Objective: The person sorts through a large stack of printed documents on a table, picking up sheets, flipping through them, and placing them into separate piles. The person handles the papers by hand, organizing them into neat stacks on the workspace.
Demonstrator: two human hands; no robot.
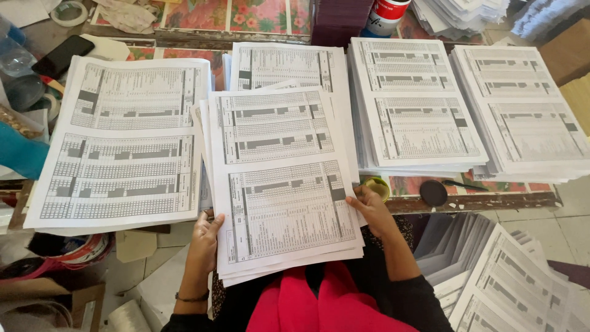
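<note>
A bundle of white printed sheets [279, 178] with grey tables rests on my lap and the table edge. My left hand [204, 240] grips its lower left edge, fingers under the sheets. My right hand [370, 209] holds the right edge, thumb on top of the top sheet. Both forearms come up from the bottom, over a red cloth [307, 304] on my lap.
Stacks of like printed sheets lie on the table at the left [123, 141], behind [283, 64], at the right [412, 104] and far right [528, 110]. More sheets fan out at the lower right [510, 283]. A black phone [61, 55], a tape roll [69, 12], a red can [386, 12] and a small round black lid [434, 192] sit about.
</note>
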